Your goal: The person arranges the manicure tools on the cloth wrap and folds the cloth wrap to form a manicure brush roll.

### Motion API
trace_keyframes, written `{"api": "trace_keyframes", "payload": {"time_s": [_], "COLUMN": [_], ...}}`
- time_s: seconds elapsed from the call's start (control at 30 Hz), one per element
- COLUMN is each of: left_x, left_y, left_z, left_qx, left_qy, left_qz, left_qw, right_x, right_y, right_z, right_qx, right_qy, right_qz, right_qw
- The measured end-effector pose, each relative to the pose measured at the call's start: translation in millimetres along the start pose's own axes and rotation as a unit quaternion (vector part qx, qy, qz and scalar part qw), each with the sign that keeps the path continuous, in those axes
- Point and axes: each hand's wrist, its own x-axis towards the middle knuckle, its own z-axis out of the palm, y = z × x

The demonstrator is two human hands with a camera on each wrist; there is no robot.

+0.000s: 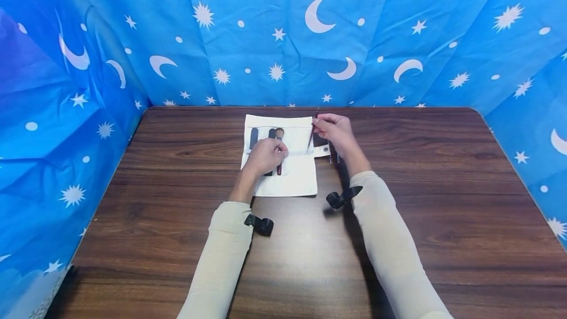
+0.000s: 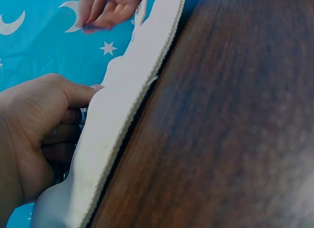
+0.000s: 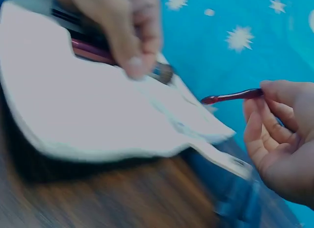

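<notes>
A white cloth pouch lies on the table, with dark flat tools and a soft-tipped brush in its left part. My left hand pinches the pouch's pocket edge beside the brush; in the left wrist view the thumb of the left hand meets the white cloth. Over the pouch's upper right corner, my right hand holds a thin dark red stick. The right wrist view shows this stick between thumb and fingers of the right hand, one end toward the cloth.
A snap strap sticks out from the pouch's right side, with slim metallic-tipped items next to it, partly behind the right hand. The brown wooden table meets a blue moon-and-star curtain at its back and sides.
</notes>
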Motion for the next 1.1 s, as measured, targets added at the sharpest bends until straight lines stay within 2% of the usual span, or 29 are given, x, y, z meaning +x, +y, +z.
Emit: {"api": "trace_keyframes", "payload": {"time_s": [0.2,0.4,0.63,0.77,0.9,1.1], "left_x": [-0.4,-0.3,-1.1,-1.4,-1.0,-0.5], "left_y": [1.4,2.1,1.7,1.4,1.2,0.4], "left_z": [-0.4,0.4,0.0,-0.5,-1.4,-1.6], "left_qx": [-0.001,0.003,0.001,0.001,0.002,-0.006], "left_qy": [0.002,0.004,0.006,0.001,0.003,-0.001], "left_qz": [-0.004,-0.001,-0.005,-0.006,-0.003,-0.003], "left_qw": [1.0,1.0,1.0,1.0,1.0,1.0], "right_x": [2.2,6.2,8.4,6.7,5.9,5.6], "right_y": [10,22,31,30,28,26], "right_z": [29,38,42,44,45,42], "right_qx": [0.043,0.048,-0.033,-0.06,-0.09,-0.16], "right_qy": [-0.001,0.021,0.026,0.022,0.001,-0.036], "right_qz": [0.001,0.001,-0.01,-0.006,-0.008,-0.012], "right_qw": [0.9991,0.9986,0.9991,0.998,0.9959,0.9863]}}
